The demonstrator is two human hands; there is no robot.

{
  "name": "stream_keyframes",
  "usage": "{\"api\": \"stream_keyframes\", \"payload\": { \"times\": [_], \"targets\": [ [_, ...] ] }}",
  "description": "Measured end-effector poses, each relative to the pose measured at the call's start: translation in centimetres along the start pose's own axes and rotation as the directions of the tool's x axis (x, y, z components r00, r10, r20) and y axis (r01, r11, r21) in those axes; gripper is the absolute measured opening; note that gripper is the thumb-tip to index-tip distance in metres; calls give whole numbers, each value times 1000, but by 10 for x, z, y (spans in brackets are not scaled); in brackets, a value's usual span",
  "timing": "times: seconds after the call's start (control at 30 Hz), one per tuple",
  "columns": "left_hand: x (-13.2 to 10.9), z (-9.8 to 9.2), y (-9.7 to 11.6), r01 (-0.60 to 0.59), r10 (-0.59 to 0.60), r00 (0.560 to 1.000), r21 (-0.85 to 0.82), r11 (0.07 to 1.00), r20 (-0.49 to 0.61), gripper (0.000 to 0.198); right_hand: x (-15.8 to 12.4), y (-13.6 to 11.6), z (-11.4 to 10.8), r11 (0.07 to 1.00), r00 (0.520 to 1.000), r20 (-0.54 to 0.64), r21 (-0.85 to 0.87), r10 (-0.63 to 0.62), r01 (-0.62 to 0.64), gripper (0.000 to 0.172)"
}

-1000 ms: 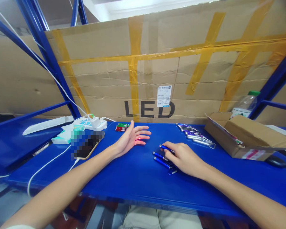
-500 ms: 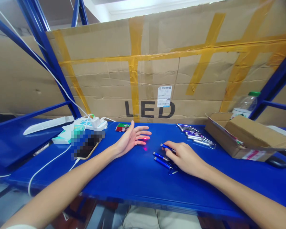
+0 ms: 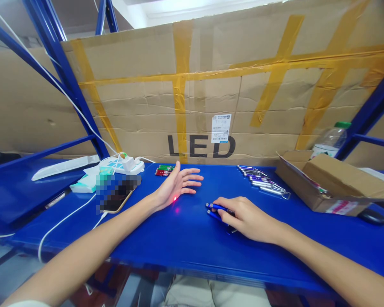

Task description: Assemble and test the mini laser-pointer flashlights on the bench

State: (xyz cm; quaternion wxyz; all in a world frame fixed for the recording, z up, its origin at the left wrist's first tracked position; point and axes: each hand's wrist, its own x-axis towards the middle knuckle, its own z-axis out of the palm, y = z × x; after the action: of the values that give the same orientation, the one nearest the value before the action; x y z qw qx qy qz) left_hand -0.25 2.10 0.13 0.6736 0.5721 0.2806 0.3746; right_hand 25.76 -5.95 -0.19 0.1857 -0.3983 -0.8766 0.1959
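Note:
Fingers spread and palm turned to the right, my left hand (image 3: 178,187) holds nothing above the table. A red light spot shows on the heel of its palm, with a fainter glow on the table just below. My right hand (image 3: 245,216) is closed around a slim blue laser pointer (image 3: 221,208) aimed left. Close under it, another blue laser pointer (image 3: 213,215) lies on the blue table (image 3: 166,243), partly covered by my fingers. Small metal parts near the thumb are hard to make out.
Red and green pointers (image 3: 163,170) lie behind my left hand. Several silver and purple ones (image 3: 264,181) rest at back right beside an open cardboard box (image 3: 307,192). A phone (image 3: 120,194), power strip (image 3: 124,165) and cables sit left. A large carton (image 3: 141,111) stands behind.
My right hand has come down with the pointer, close to the other blue ones. The red spot has moved from my left fingertips to the heel of the palm.

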Motion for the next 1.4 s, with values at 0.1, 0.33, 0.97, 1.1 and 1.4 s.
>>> {"api": "stream_keyframes", "payload": {
  "times": [0.1, 0.33, 0.97, 1.1, 1.4],
  "targets": [
    [0, 1, 1, -3, 3, 1000, -1, 1000, 2, 82, 0, 3, 0, 999, 999, -31, -29, 38, -39, 31],
    [1, -1, 0, -16, 17, 1000, -23, 1000, 14, 84, 3, 4, 0, 979, 989, -59, -146, 137, -145, 34],
    [1, -2, -1, -12, 12, 1000, -34, 999, 5, 80, 0, 1, -2, 998, 991, -122, -23, 48, -51, 36],
    [-1, 0, 0, 1, -2, 1000, -40, 999, -7, 81, 1, 5, -1, 997, 979, -192, -12, 74, -78, 33],
    [0, -1, -1, -7, 6, 1000, -36, 999, -12, 82, 1, 4, 0, 997, 991, -120, -53, 57, -64, 35]
  ]
}}
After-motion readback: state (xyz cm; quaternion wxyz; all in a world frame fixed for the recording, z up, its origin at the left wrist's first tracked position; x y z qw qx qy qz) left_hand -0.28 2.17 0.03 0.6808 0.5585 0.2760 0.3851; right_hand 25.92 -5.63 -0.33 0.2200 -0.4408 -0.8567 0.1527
